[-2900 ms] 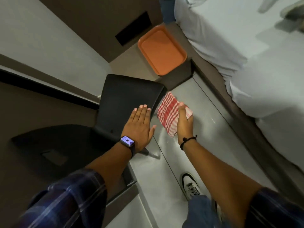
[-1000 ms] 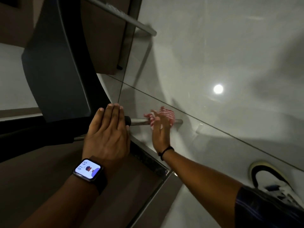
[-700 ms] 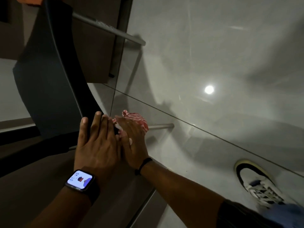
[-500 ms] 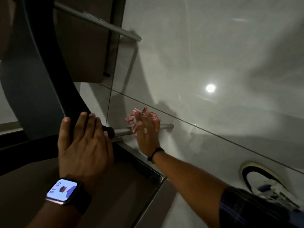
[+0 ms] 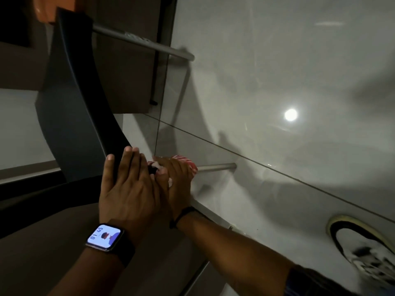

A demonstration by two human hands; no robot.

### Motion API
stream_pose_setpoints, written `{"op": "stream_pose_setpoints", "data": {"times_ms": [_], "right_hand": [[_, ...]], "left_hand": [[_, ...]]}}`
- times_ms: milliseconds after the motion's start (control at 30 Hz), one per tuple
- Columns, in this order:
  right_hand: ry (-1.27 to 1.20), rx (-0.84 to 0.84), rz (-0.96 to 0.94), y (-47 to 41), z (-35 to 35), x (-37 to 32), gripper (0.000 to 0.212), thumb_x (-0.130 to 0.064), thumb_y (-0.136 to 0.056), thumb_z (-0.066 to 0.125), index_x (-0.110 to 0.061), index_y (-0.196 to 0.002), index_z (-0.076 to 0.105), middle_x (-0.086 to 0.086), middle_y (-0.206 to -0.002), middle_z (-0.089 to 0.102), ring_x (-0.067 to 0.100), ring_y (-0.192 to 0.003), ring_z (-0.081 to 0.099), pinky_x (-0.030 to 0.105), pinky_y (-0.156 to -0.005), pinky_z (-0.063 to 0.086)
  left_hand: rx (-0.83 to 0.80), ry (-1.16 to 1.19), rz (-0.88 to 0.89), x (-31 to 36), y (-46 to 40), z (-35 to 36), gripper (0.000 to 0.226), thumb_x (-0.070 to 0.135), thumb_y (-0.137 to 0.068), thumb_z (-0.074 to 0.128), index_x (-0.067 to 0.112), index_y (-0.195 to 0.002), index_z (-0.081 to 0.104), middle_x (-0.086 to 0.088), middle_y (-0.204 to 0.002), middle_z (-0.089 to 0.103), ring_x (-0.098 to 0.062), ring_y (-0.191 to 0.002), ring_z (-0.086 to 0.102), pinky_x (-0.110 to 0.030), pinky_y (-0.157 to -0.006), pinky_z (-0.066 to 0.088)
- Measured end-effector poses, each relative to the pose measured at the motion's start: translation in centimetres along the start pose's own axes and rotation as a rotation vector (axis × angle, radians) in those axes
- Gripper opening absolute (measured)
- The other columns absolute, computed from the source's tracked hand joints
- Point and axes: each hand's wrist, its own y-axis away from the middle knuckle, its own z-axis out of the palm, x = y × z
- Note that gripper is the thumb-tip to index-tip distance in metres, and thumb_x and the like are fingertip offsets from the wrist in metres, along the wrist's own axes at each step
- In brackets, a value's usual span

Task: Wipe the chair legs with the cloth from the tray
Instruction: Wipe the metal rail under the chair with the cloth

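The dark chair (image 5: pixel 70 116) fills the left of the head view, and its seat edge curves down to my hands. Two grey metal legs run out to the right: a far leg (image 5: pixel 145 42) and a near leg (image 5: pixel 215 167). My right hand (image 5: pixel 178 184) is wrapped around the top of the near leg, with the red-and-white checked cloth (image 5: pixel 188 165) bunched in it against the metal. My left hand (image 5: pixel 128 186), a smartwatch on its wrist, lies flat with fingers together on the seat's edge beside it.
A corner of the orange tray (image 5: pixel 43 11) shows at the top left. Glossy grey floor tiles (image 5: pixel 277 82) with a lamp's reflection spread to the right. My black-and-white shoe (image 5: pixel 363 248) stands at the lower right. Brown cabinet fronts (image 5: pixel 128 77) lie behind the far leg.
My right hand has slid the cloth up the near leg, from its middle to the seat. Earlier it held the cloth in the air beside the chair.
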Motion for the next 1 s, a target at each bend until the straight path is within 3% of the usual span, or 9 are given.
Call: {"op": "stream_pose_setpoints", "data": {"times_ms": [100,200,367,467,600,667,733,867,1000], "right_hand": [[0.107,0.007,-0.043,0.2,-1.3,2.1,0.041,-0.046,-0.114,0.029,-0.029,-0.121,0.065,-0.002,-0.118,0.075,0.020,-0.113,0.066,0.037,-0.109,0.043],[0.212,-0.088,0.000,-0.8,-2.6,6.6,0.029,-0.032,-0.106,0.041,-0.027,-0.098,0.068,-0.002,-0.093,0.073,0.022,-0.090,0.064,0.041,-0.092,0.051],[0.373,-0.559,0.320,-5.3,-8.9,14.1,0.058,-0.062,-0.096,0.031,-0.023,-0.086,0.072,0.004,-0.083,0.079,0.031,-0.089,0.078,0.047,-0.079,0.062],[0.286,-0.378,0.273,-4.3,-9.5,13.8,0.047,-0.049,-0.107,0.043,-0.022,-0.085,0.074,0.003,-0.083,0.080,0.028,-0.084,0.078,0.051,-0.079,0.062],[0.101,-0.210,-0.064,0.1,-2.1,5.7,0.037,-0.041,-0.114,0.034,-0.031,-0.128,0.067,-0.008,-0.122,0.070,0.020,-0.112,0.067,0.046,-0.104,0.051],[0.162,-0.140,-0.148,0.0,0.3,2.8,0.038,-0.041,-0.114,0.035,-0.029,-0.130,0.067,-0.008,-0.127,0.071,0.017,-0.118,0.066,0.039,-0.109,0.048],[0.174,-0.091,-0.176,-1.3,-0.2,2.9,0.042,-0.044,-0.111,0.036,-0.026,-0.119,0.073,-0.003,-0.114,0.078,0.019,-0.106,0.071,0.038,-0.097,0.052],[0.276,-0.167,-0.166,-2.7,-3.9,7.8,0.062,-0.050,-0.110,0.020,-0.022,-0.096,0.074,0.002,-0.085,0.077,0.026,-0.076,0.069,0.037,-0.073,0.053],[0.304,-0.255,0.054,-3.4,-6.8,14.3,0.049,-0.037,-0.101,0.026,-0.015,-0.083,0.066,0.007,-0.074,0.070,0.030,-0.070,0.065,0.050,-0.076,0.056]], "left_hand": [[0.011,-0.060,-0.002,-0.6,0.3,0.1,0.076,0.041,-0.094,-0.008,0.005,-0.161,0.001,-0.013,-0.171,-0.013,-0.027,-0.154,-0.029,-0.053,-0.117,-0.033],[0.026,-0.040,0.020,-0.7,0.0,0.7,0.071,0.038,-0.099,0.011,0.000,-0.158,0.020,-0.017,-0.171,0.011,-0.029,-0.160,-0.007,-0.051,-0.124,-0.021],[0.112,-0.035,0.077,-0.4,-0.2,2.0,0.067,0.033,-0.101,0.028,-0.003,-0.157,0.024,-0.019,-0.170,0.018,-0.028,-0.161,0.003,-0.050,-0.127,-0.014],[0.136,-0.039,0.099,-0.6,-0.2,1.3,0.066,0.032,-0.101,0.028,-0.005,-0.156,0.023,-0.020,-0.169,0.018,-0.031,-0.160,0.005,-0.049,-0.128,-0.013],[0.102,-0.019,0.133,-0.6,0.0,0.6,0.067,0.032,-0.100,0.019,-0.007,-0.153,0.029,-0.021,-0.166,0.022,-0.034,-0.158,0.010,-0.051,-0.129,-0.004],[0.087,-0.016,0.119,-0.5,-0.1,0.7,0.072,0.035,-0.097,0.010,-0.005,-0.156,0.021,-0.019,-0.169,0.011,-0.032,-0.158,-0.003,-0.053,-0.127,-0.010],[0.072,-0.038,0.097,-0.5,0.0,1.2,0.075,0.038,-0.096,0.001,-0.002,-0.159,0.008,-0.017,-0.170,-0.002,-0.030,-0.157,-0.017,-0.052,-0.125,-0.019],[0.144,0.017,0.094,-0.5,-0.6,1.8,0.067,0.032,-0.100,0.025,-0.007,-0.155,0.026,-0.021,-0.167,0.023,-0.031,-0.160,0.008,-0.050,-0.129,-0.009],[0.185,0.045,0.114,-0.8,-0.5,2.7,0.067,0.031,-0.100,0.030,-0.007,-0.156,0.026,-0.021,-0.169,0.021,-0.028,-0.160,0.008,-0.051,-0.129,-0.005]]}}
